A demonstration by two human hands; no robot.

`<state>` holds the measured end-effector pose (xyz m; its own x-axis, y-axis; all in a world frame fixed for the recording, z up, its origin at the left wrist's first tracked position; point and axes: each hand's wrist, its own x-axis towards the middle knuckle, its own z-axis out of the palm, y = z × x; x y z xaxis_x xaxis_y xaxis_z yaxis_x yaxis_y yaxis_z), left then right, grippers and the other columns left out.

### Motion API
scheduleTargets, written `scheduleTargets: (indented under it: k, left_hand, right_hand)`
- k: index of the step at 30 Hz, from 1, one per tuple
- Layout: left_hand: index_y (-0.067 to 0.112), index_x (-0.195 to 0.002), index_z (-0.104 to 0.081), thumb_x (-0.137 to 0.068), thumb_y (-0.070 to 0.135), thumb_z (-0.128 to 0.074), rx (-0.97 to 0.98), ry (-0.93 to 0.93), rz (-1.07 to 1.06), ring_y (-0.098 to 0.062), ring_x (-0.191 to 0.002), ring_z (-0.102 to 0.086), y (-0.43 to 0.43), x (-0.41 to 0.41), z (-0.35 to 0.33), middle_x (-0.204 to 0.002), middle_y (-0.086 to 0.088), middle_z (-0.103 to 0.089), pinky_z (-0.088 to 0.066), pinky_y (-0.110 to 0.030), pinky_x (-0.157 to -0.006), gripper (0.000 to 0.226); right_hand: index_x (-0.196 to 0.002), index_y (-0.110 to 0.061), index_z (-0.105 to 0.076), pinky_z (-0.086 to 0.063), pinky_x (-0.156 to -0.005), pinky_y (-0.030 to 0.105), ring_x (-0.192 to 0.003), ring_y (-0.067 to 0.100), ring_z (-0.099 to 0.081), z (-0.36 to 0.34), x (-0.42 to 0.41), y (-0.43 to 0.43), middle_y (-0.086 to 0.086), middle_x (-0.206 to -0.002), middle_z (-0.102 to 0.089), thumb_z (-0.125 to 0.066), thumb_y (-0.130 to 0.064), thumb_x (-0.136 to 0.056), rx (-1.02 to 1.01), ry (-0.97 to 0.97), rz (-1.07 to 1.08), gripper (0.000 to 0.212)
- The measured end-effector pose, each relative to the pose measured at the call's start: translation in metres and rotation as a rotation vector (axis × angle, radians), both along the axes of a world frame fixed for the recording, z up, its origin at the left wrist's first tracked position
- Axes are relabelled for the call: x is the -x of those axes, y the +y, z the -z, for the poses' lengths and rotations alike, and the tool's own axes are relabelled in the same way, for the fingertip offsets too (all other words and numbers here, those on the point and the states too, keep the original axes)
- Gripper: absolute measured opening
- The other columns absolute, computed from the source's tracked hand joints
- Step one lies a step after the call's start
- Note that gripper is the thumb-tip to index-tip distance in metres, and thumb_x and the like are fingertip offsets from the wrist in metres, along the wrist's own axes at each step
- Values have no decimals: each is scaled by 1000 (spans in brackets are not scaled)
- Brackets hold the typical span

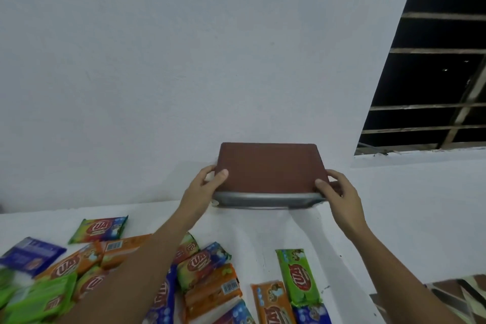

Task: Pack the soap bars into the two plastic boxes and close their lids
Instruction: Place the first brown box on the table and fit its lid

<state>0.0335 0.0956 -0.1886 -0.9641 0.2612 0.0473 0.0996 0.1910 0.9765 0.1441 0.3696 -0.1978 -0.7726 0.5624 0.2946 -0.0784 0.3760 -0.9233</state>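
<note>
A plastic box (265, 198) with a brown lid (271, 166) is at the far edge of the white surface, against the wall. My left hand (207, 184) grips its left end, thumb on the lid. My right hand (339, 192) grips its right end the same way. The lid lies on the grey box. Several wrapped soap bars lie scattered nearer me: a green one (298, 275), orange ones (213, 289), a blue one (31, 255) and a multicolour one (100, 229). Only one box is in view.
A white wall (184, 60) rises right behind the box. A dark barred window opening (434, 73) is at the upper right. A patterned floor (452, 294) shows past the surface's right edge.
</note>
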Motion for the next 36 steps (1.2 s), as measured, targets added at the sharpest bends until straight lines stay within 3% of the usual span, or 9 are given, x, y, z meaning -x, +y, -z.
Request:
scheduleTargets:
  k: [5,7,12,17,20,23,28,31,36]
  left_hand:
    - [32,-112,-52,-98,50,-31,-124,-72,-6,-9,-94,-50,-6,-2,-14,-98,15,-54,-34,-36,-91,30]
    - [30,-120,-51,-96,55,-32,-135,-132,-19,-17,-105,-49,-10,0,-11,-108,6,-55,-33,-43,-97,39]
    - [26,-125,-48,-94,48,-46,-91,-167,13,-25,-117,-49,-16,2,6,-121,0,-52,-37,-47,-97,38]
    - [21,-134,-47,-86,22,-70,-17,-156,10,-25,-119,-54,-23,9,32,-133,-4,-56,-45,-46,-100,53]
    - [18,-134,-47,-88,15,-67,72,-147,-7,-28,-120,-54,-21,4,47,-134,-4,-55,-47,-49,-101,51]
    - [17,-131,-51,-89,11,-65,83,-90,-55,-28,-117,-56,-18,3,53,-131,-4,-57,-50,-46,-97,44]
    - [25,-115,-55,-90,16,-63,12,19,-86,-23,-100,-64,-10,6,29,-108,-1,-66,-53,-35,-83,28]
    - [20,-122,-57,-92,25,-62,46,30,-82,-24,-98,-65,-8,15,13,-108,-6,-68,-54,-42,-87,31]
    - [9,-122,-62,-90,29,-64,136,-71,-95,-27,-100,-65,-8,32,1,-112,-8,-67,-53,-39,-87,38]
  right_hand:
    - [-114,-31,-62,-44,-99,45,-113,18,-54,-10,7,2,-7,-118,-61,-52,-52,-90,119,-38,-79,33]
    - [-108,-35,-62,-45,-95,50,-112,20,-53,-10,8,-1,-9,-113,-62,-49,-54,-90,186,-79,-106,29]
    - [-122,-32,-55,-43,-94,58,-113,25,-49,-7,7,-5,-2,-121,-57,-48,-54,-90,286,-131,-123,40]
    - [-118,-35,-54,-49,-84,48,-108,23,-55,7,2,-3,-7,-114,-60,-52,-41,-93,334,-115,-183,26]
    - [-120,-29,-53,-55,-71,36,-104,20,-60,30,-8,-3,-1,-116,-61,-59,-24,-92,324,-128,-203,29]
    - [-120,-25,-49,-57,-73,36,-102,20,-62,43,-12,-3,-1,-118,-59,-62,-15,-90,271,-141,-170,34]
    - [-123,-29,-48,-53,-81,35,-100,12,-60,17,1,2,-7,-113,-61,-61,-25,-91,177,-113,-120,35]
    - [-125,-31,-57,-57,-83,46,-90,20,-69,0,14,12,0,-101,-71,-64,-36,-88,134,-174,-107,38]
    - [-109,-26,-65,-54,-66,33,-86,20,-67,-15,28,15,-3,-99,-70,-64,-39,-88,225,-334,-133,24]
